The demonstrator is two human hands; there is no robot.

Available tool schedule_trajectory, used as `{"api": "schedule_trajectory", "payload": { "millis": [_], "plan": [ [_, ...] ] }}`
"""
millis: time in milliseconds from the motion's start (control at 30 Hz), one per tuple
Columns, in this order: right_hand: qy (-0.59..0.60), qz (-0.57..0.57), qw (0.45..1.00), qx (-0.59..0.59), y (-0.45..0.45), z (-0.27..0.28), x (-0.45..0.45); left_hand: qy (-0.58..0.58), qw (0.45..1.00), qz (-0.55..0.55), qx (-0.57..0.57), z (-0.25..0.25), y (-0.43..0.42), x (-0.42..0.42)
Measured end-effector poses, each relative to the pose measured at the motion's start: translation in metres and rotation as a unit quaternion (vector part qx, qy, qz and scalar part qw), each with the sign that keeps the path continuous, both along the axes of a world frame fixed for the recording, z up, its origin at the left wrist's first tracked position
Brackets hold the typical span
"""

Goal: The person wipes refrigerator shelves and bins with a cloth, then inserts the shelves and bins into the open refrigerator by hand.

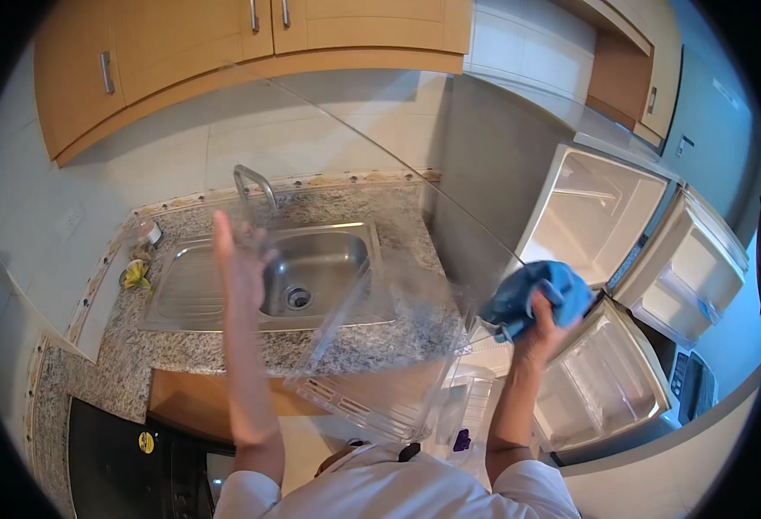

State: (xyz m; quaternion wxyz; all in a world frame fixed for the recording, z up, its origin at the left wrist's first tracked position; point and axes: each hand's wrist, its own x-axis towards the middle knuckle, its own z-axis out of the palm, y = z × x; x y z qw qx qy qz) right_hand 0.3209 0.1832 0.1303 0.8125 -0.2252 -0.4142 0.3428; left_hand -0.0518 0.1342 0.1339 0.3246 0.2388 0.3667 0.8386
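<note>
A large see-through fridge drawer [359, 402] spans the space before me; one thin rim slants down from upper left to my right hand. Slots mark its lower end. My left hand [244, 246], blurred, is at the drawer's left side with the thumb up and fingers curled, seemingly gripping it. My right hand [552, 327] clutches a bunched blue cloth [540, 294] at the right end of that rim. How firmly the cloth touches the drawer is hard to see.
Behind the drawer lies a steel sink [320, 259] with a faucet [255, 186] in a granite counter [199, 350]. At right, a fridge [493, 164] has its upper door [687, 268] and lower door [605, 381] swung out. Wooden cabinets [190, 43] hang above.
</note>
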Motion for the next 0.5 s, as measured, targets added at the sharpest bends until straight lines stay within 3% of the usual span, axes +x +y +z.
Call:
{"api": "schedule_trajectory", "payload": {
  "millis": [33, 133, 200, 233, 267, 300, 400, 467, 500],
  "plan": [
    [-0.013, -0.036, 0.998, 0.048, -0.009, 0.002, 0.001, -0.008, 1.000, -0.027, 0.000, 0.000, 0.004, 0.018],
    [-0.240, -0.020, 0.968, 0.070, -0.017, -0.044, 0.029, 0.032, 0.993, -0.096, 0.066, 0.015, -0.015, 0.085],
    [-0.180, 0.312, 0.931, 0.052, -0.030, -0.057, 0.032, -0.047, 0.914, -0.290, 0.281, 0.008, -0.030, 0.107],
    [-0.368, 0.242, 0.870, 0.223, -0.038, -0.027, 0.017, -0.048, 0.917, -0.283, 0.277, 0.010, -0.036, 0.113],
    [-0.493, 0.083, 0.740, 0.450, -0.046, 0.004, 0.001, -0.040, 0.938, -0.256, 0.230, 0.010, -0.043, 0.117],
    [-0.483, -0.006, 0.621, 0.617, -0.054, 0.035, -0.014, -0.031, 0.956, -0.230, 0.182, 0.010, -0.048, 0.120],
    [-0.442, -0.046, 0.638, 0.629, -0.046, 0.019, -0.046, -0.064, 0.975, -0.175, 0.118, -0.011, -0.037, 0.113],
    [-0.500, -0.016, 0.574, 0.648, -0.044, 0.013, -0.052, -0.090, 0.977, -0.157, 0.110, -0.028, -0.034, 0.112],
    [-0.501, -0.016, 0.568, 0.652, -0.044, 0.012, -0.056, -0.114, 0.979, -0.141, 0.097, -0.035, -0.032, 0.111]
  ]
}}
